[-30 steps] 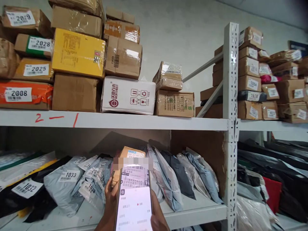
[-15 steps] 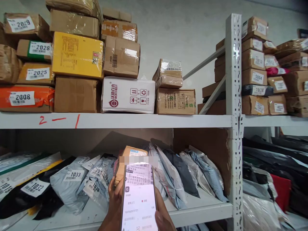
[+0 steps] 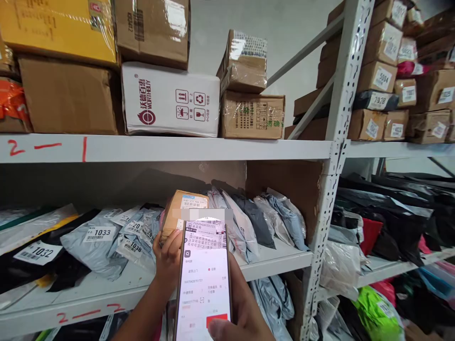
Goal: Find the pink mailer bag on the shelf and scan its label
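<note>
Through the head camera I have both hands busy in front of the shelves. My left hand (image 3: 168, 258) is closed around a brown parcel (image 3: 171, 220), fingers curled over its near left side, and I cannot see where the far fingers sit. The parcel is tilted, its white label (image 3: 195, 202) facing me, though part of the print is blurred over. My right hand (image 3: 245, 305) is wrapped round a phone (image 3: 202, 293) — it stands upright just in front of the parcel and covers its lower right part. The right thumb lies over a red button at the foot of the lit screen; I cannot tell whether it is pressing.

Behind, the lower shelf (image 3: 277, 267), marked 2-2 in red, carries a grey bag (image 3: 85, 258) labelled 1033 and a black bag (image 3: 38, 252) labelled 1032 to the left of my hands, with a row of leaning bags (image 3: 245, 227) to the right. Overhead, the beam (image 3: 185, 149) reads 2-1, and above it I see a white carton (image 3: 159, 111) beside a plain brown box (image 3: 71, 99). Past the perforated post (image 3: 325, 213) — on the next rack — sits a box (image 3: 381, 78) labelled 5004.
</note>
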Action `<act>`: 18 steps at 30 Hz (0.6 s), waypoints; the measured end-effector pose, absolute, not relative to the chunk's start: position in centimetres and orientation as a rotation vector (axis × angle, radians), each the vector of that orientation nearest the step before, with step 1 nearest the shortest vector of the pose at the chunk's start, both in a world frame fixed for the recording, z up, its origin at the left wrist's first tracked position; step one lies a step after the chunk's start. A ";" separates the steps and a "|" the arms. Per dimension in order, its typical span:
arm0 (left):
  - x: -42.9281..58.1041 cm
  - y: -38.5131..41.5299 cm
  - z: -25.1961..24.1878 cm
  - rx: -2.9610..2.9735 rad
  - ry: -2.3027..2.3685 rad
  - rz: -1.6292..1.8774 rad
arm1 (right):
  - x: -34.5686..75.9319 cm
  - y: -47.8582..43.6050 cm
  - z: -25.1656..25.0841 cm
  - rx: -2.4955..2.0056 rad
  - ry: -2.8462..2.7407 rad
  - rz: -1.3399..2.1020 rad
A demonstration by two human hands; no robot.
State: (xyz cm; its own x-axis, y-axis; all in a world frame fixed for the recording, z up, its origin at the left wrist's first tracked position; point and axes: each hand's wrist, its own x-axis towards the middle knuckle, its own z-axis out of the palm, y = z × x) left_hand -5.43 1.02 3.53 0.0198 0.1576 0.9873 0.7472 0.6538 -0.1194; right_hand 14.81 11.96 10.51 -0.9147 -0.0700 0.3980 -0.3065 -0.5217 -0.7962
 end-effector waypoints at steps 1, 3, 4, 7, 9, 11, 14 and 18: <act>-5.2 1.1 3.8 -0.784 -1.478 -0.518 | 14.7 12.0 10.3 0.577 -1.454 2.525; -4.8 1.1 4.5 -0.764 -1.421 -0.443 | 14.2 12.1 9.8 0.571 -1.413 2.464; -4.6 1.1 4.9 -0.762 -1.387 -0.385 | 13.9 12.0 9.5 0.577 -1.376 2.445; -4.2 0.9 6.1 -0.765 -1.274 -0.225 | 13.2 11.8 9.1 0.628 -1.268 2.372; -4.0 1.0 6.7 -0.789 -1.222 -0.182 | 12.8 11.8 8.9 0.624 -1.211 2.359; -3.9 1.2 6.9 -0.779 -1.231 -0.201 | 12.5 11.8 8.9 0.576 -1.184 2.375; -3.9 1.4 6.6 -0.738 -1.284 -0.276 | 12.3 12.0 9.0 0.514 -1.199 2.311; -3.3 0.3 6.9 -0.768 -1.340 -0.342 | 13.1 12.9 9.2 0.441 -1.305 2.246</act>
